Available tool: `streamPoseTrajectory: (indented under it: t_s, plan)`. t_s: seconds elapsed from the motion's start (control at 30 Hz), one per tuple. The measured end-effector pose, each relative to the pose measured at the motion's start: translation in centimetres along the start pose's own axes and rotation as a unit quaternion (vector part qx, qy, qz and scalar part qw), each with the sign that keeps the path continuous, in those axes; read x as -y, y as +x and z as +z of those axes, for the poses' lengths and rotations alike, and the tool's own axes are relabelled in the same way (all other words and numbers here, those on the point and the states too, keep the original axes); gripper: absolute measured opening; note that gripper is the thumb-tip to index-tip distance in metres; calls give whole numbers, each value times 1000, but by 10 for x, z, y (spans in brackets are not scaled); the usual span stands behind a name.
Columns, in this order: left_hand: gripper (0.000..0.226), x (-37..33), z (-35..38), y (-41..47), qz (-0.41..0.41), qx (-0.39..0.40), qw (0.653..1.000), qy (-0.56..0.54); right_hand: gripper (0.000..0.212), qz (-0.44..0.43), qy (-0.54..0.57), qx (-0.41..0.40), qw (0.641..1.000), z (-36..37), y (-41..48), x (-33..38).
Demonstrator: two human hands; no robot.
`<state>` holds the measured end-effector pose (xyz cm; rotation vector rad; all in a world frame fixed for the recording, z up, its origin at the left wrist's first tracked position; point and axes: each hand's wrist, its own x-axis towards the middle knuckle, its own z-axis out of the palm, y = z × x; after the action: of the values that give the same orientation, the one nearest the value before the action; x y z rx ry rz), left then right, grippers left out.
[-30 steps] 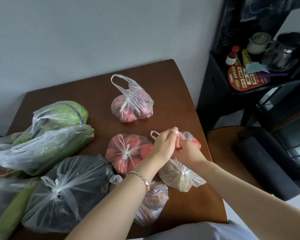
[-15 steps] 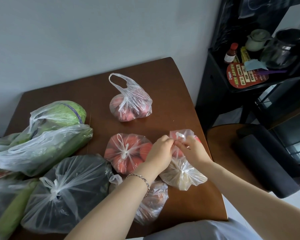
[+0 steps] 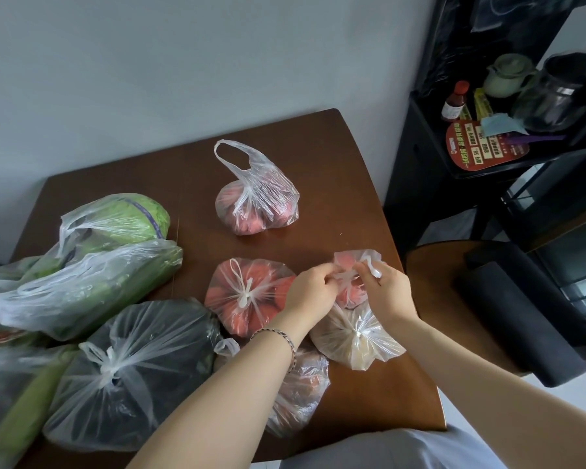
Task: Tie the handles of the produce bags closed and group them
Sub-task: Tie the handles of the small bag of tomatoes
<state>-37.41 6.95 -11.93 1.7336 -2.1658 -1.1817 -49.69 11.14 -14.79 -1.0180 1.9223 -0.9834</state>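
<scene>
My left hand and my right hand each pinch a twisted handle of a small clear bag of red fruit near the table's right edge. Just in front of it lies a knotted bag of pale produce. A knotted bag of tomatoes sits left of my left hand. Farther back stands a bag of red fruit with one handle loop up. A knotted dark-vegetable bag lies front left. Another clear bag lies partly under my left forearm.
Bags of green vegetables crowd the left side of the brown table. A black shelf with bottles, a teapot and a kettle stands at right. A round stool with a black object sits beside the table's right edge.
My hands have come down from a raised pull to the top of the small fruit bag, and the handles between them now look twisted tight and short.
</scene>
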Motion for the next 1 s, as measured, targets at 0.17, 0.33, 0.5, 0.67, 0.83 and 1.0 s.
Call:
streamPoseTrajectory:
  t_s: [0.17, 0.33, 0.5, 0.67, 0.83, 1.0]
  plan:
    - [30, 4, -3, 3, 22, 28, 999, 21, 28, -7, 16, 28, 999, -7, 7, 6]
    - [27, 7, 1, 16, 24, 29, 999, -24, 28, 23, 35, 51, 998, -7, 17, 8]
    - [36, 5, 7, 20, 32, 35, 997, -52, 25, 20, 30, 68, 997, -9, 26, 6]
    - [36, 7, 9, 29, 22, 31, 995, -92, 25, -3, 36, 94, 995, -11, 30, 8]
    - [36, 4, 5, 41, -51, 69, 991, -104, 20, -54, -46, 109, 992, -6, 27, 3]
    - [37, 6, 4, 43, -87, 99, 983, -125, 27, -90, -88, 111, 986, -7, 26, 9]
